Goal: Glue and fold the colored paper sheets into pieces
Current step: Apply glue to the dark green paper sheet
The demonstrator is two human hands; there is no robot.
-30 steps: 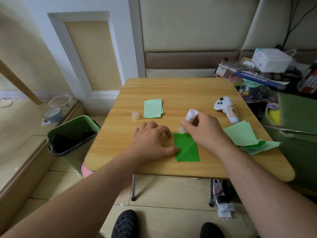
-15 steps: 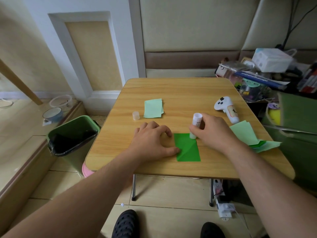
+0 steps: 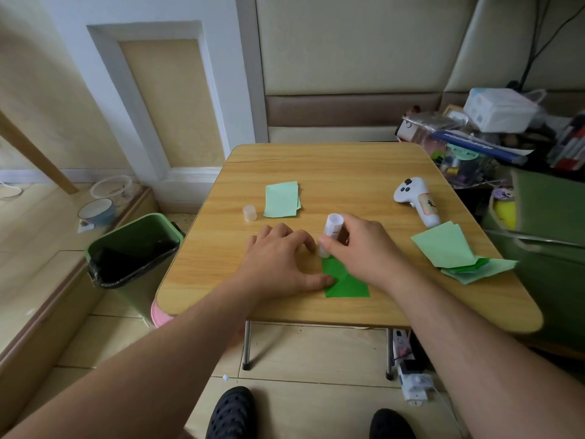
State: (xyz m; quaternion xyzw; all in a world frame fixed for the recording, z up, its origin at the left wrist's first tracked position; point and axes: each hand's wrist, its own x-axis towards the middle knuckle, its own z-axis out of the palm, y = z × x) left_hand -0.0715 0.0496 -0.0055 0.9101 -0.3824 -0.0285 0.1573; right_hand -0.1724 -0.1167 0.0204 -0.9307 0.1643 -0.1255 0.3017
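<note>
Right hand (image 3: 364,248) grips the glue stick (image 3: 330,234), tip on the dark green sheet (image 3: 346,282); left hand (image 3: 278,264), fingers loosely curled, presses the sheet's left edge onto the worktop (image 3: 332,166)

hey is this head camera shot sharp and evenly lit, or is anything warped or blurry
Head view: soft, even daylight, no glare on the table; the glue stick and dark green paper are sharp; wide-angle distortion bows the wall trim and stretches the forearms; the right hand casts only faint shadow.

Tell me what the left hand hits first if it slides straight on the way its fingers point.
Probably the glue stick that the right hand holds upright on the dark green paper. The left hand has its fingertips just beside it; depth is unclear.
</note>
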